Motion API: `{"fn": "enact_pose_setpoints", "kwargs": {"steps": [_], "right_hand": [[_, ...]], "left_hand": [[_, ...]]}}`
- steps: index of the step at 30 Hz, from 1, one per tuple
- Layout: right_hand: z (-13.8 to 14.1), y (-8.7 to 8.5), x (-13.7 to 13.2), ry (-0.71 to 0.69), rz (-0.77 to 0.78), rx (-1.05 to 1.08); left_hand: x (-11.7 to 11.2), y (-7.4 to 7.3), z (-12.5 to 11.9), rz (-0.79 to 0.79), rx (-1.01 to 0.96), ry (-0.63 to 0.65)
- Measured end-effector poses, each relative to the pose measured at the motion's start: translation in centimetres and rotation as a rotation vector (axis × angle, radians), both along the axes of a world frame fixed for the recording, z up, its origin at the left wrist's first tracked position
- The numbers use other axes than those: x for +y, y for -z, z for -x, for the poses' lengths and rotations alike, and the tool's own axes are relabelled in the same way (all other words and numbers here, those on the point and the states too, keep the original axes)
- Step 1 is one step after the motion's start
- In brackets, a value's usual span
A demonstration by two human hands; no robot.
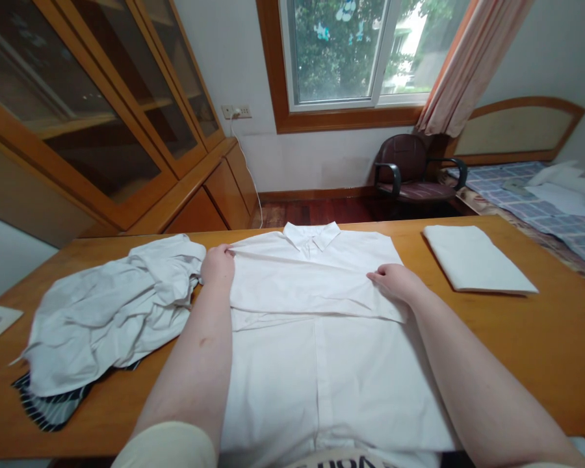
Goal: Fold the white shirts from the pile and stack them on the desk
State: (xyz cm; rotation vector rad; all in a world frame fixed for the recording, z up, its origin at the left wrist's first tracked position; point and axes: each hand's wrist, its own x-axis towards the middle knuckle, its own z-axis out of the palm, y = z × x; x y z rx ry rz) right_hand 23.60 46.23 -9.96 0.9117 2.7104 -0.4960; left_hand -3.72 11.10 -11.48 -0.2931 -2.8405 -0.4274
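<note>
A white collared shirt (277, 370) lies spread on the wooden table, its collar toward the far edge and its button placket running down the middle. One sleeve is laid across the chest from side to side. My left hand (218, 265) is closed on the fabric at the shirt's left edge, near the shoulder. On the other side, my right hand (392, 281) pinches the cloth of the folded-over sleeve between thumb and fingers.
To the left, a crumpled heap of white clothing (112, 305) rests over a dark striped cloth (53, 403). A neatly folded white garment (478, 260) lies at the right of the table (511, 344). Beyond stand a chair (409, 169), a bed (531, 188) and a glass-door cabinet (175, 166).
</note>
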Motion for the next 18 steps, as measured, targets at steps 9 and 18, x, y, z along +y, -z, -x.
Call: {"fn": "enact_pose_setpoints", "kwargs": {"steps": [9,18], "right_hand": [[0.1,0.4,0.1,-0.010,-0.028,-0.007],[0.0,0.1,-0.1,0.008,-0.016,0.033]], "left_hand": [[2.6,-1.3,-2.5,0.039,0.070,0.104],[4.1,2.0,-3.6,0.272,-0.274,0.302]]}}
